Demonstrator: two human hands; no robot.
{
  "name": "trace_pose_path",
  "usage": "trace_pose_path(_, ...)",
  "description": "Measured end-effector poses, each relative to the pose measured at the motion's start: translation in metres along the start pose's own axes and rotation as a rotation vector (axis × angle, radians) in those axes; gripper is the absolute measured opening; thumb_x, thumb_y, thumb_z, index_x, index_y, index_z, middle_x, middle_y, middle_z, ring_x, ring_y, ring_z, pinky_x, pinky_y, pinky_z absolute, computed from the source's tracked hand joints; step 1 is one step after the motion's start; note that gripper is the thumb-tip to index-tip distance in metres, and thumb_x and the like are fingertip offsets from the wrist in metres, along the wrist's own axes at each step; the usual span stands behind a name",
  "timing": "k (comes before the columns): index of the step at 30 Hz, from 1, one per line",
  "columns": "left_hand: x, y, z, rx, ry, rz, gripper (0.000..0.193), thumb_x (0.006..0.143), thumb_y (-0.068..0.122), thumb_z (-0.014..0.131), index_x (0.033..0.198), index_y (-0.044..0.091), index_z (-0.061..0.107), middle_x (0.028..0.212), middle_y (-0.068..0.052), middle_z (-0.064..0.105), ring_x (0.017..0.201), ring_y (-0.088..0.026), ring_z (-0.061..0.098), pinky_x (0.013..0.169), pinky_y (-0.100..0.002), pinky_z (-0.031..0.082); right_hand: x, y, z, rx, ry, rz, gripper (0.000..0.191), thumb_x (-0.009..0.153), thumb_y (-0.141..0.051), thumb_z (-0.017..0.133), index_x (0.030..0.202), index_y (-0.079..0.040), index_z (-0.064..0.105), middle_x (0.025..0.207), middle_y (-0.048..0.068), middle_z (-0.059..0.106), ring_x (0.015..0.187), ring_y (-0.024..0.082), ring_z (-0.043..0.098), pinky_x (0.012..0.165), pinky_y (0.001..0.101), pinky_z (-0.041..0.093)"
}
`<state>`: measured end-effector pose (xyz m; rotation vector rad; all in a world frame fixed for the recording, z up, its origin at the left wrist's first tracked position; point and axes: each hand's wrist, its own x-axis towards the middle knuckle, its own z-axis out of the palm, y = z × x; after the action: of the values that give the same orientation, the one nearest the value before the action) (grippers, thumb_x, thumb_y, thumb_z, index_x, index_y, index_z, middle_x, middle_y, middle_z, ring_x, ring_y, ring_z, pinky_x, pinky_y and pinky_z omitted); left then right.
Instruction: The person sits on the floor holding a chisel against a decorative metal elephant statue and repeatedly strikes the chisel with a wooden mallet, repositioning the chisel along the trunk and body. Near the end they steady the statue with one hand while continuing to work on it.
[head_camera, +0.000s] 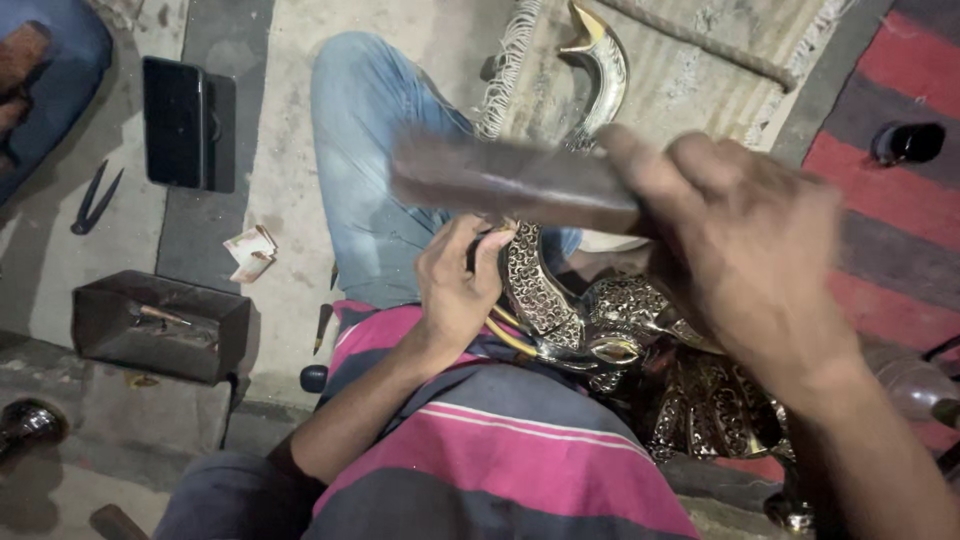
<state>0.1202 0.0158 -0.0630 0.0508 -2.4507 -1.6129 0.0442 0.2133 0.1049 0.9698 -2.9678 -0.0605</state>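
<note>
My right hand (745, 235) grips a long dark wooden block (510, 180), raised and blurred above my lap. My left hand (458, 285) is closed around a small dark tool, its tip pressed against an ornate engraved metal piece (545, 300). That shiny curved piece runs from my lap up to a horn-like tip (598, 60) on the mat. More patterned metalwork (715, 405) lies by my right knee.
A dark metal box (160, 325) with tools inside sits on the floor at left. A black phone (178, 122), pliers (95, 197) and a folded paper scrap (250, 252) lie beyond it. A striped red rug (890, 230) is at right.
</note>
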Motion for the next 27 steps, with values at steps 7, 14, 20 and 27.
trace_pose_path(7, -0.006, -0.005, 0.001, -0.008, -0.007, -0.048, 0.005, 0.095, 0.003, 0.070, 0.100, 0.003, 0.069, 0.088, -0.016, 0.071, 0.079, -0.035, 0.071, 0.069, -0.042, 0.053, 0.010, -0.012, -0.012, -0.009, -0.067, 0.014, 0.029, 0.096, -0.021, 0.065, 0.125, -0.018, 0.062, 0.078, 0.002, 0.055, 0.064, 0.018, 0.061, 0.048, 0.0337, 0.048)
trace_pose_path(14, -0.010, -0.008, 0.001, -0.058, 0.010, 0.041, 0.007, 0.096, 0.001, 0.069, 0.102, 0.003, 0.068, 0.093, -0.016, 0.072, 0.083, -0.034, 0.072, 0.074, -0.041, 0.055, 0.010, -0.014, -0.013, -0.129, -0.136, 0.014, 0.023, 0.097, -0.029, 0.067, 0.117, -0.019, 0.061, 0.079, 0.001, 0.057, 0.064, 0.018, 0.063, 0.045, 0.0326, 0.047)
trace_pose_path(20, -0.011, -0.006, 0.001, -0.103, 0.009, 0.004, 0.008, 0.098, 0.000, 0.068, 0.105, 0.001, 0.066, 0.095, -0.016, 0.071, 0.087, -0.035, 0.072, 0.077, -0.041, 0.056, 0.007, -0.016, -0.011, -0.135, -0.236, 0.044, 0.028, 0.101, -0.033, 0.059, 0.125, -0.019, 0.060, 0.081, 0.002, 0.057, 0.063, 0.018, 0.063, 0.047, 0.0335, 0.048)
trace_pose_path(27, -0.011, -0.005, 0.002, -0.109, 0.026, 0.012, 0.010, 0.097, 0.000, 0.067, 0.106, 0.001, 0.066, 0.096, -0.017, 0.071, 0.087, -0.034, 0.074, 0.076, -0.039, 0.057, 0.007, -0.017, -0.014, -0.208, -0.247, 0.060, 0.024, 0.098, -0.034, 0.067, 0.115, -0.018, 0.064, 0.072, 0.003, 0.058, 0.055, 0.020, 0.063, 0.034, 0.0353, 0.045)
